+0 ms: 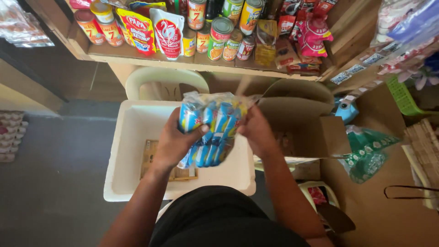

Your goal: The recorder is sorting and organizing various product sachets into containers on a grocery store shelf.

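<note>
- Two hands hold one clear bag (211, 130) full of small blue and yellow sachets, above a white foam box (132, 151).
- The left hand (175, 142) grips the left side of the bag; the thumb lies across the front of the sachets and the other fingers are closed behind it.
- The right hand (256, 131) is pressed on the right side of the bag, near its top. The fingers are hidden behind the plastic, so I cannot tell exactly how they pinch, but the hand is closed on the bag.
- The bag is upright, between both hands, in the middle of the view, and its top looks blurred.
- Inside the foam box lies a flat brown card (151, 160), partly covered by the left wrist.
- Behind the foam box stands a pale plastic chair (167, 78).
- To the right of the hands is an open cardboard box (302, 123), with its flaps up.
- Beside this carton lies a green printed bag (368, 153).
- On the wooden shelf (192, 62) above stand many cans (220, 39) and a red sauce pouch (138, 29), close together.
- At the far left edge are egg trays (11, 135) on the floor.
</note>
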